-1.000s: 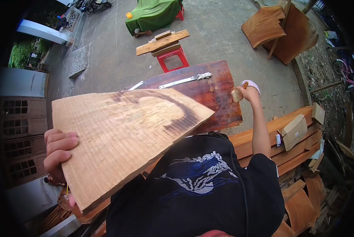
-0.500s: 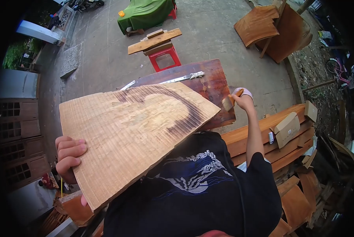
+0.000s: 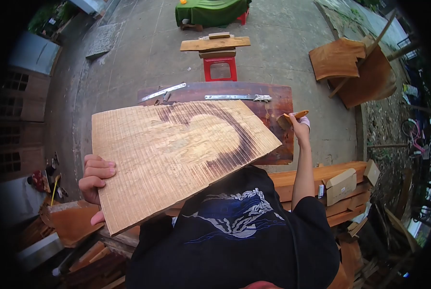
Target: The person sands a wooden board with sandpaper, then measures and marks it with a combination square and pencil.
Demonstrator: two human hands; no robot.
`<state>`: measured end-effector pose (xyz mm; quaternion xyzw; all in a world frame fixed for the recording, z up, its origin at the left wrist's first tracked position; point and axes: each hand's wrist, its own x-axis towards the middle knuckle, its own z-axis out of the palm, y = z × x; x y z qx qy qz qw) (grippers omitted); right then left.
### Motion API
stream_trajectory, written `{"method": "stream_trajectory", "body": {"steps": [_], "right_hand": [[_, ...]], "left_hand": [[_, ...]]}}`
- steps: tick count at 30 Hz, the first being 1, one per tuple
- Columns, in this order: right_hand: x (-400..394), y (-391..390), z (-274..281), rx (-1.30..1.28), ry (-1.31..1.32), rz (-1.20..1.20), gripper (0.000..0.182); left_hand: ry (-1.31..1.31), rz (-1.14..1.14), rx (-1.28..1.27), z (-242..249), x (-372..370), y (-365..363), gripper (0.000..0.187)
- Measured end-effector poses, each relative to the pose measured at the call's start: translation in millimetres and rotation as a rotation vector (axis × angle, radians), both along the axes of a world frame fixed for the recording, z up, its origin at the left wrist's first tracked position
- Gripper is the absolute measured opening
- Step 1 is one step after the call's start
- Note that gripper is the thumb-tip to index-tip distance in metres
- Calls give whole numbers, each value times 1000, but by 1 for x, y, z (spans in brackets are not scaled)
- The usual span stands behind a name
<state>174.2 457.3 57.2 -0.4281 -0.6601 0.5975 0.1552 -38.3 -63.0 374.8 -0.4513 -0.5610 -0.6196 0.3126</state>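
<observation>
A broad pale wooden board with rough saw lines and a dark curved stain is held tilted in front of my chest. My left hand grips its lower left edge, fingers over the top face and thumb at the side. Off the board's right corner, my right hand is closed around the wooden handle of a paintbrush. The bristles hang over the dark reddish table, apart from the board. On that table lie a metal ruler-like strip with a wrapped end and another metal strip.
Beyond the table stands a red stool with planks on top. A green cloth covers something farther back. Large wooden slabs lean at right. Stacked planks with a cardboard box lie by my right side.
The view has turned, so the background shifts. The board stays in my left hand, now tilted less steeply. The brush in my right hand has swung to lie more level.
</observation>
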Motion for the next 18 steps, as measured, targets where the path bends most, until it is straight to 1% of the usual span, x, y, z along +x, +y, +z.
{"method": "stream_trajectory", "body": {"steps": [1,2,5,6,9,10,12,13,14,15,16,17,18], "right_hand": [[-3,5,-3,3,-34,-3,28],[-10,8,-12,71,-91,-24,39],[-25,10,-20,549,-428,298,54],[-25,-3,-8,808,-599,319,64],[-42,-35,29,650,-425,95,63],[-44,-39,32,394,-378,216,69],[-45,-48,-4,117,-398,425,72],[-48,-55,-3,-21,-404,524,74],[-47,-67,-2,-188,-389,504,74],[-51,-87,14,-355,-370,486,76],[-55,-92,0,-365,-335,556,76],[-55,-99,1,-209,-331,576,76],[-51,-107,0,-174,-325,543,75]], "left_hand": [[-6,-2,10,-3,1,-2,92],[-19,15,15,-6,2,-3,92],[-44,31,33,-15,3,-8,91],[-43,22,40,-18,2,-10,91],[-32,17,54,-22,-1,-12,91],[-30,16,56,-24,-1,-13,91],[-33,11,32,-29,-6,-24,90],[-32,6,24,-31,-7,-25,90],[-95,65,97,-36,-6,-21,92],[-157,126,169,-40,-2,-11,95],[-218,189,240,-41,1,-2,99],[-314,137,305,-37,4,8,98],[-409,80,370,-31,7,14,103]]}}
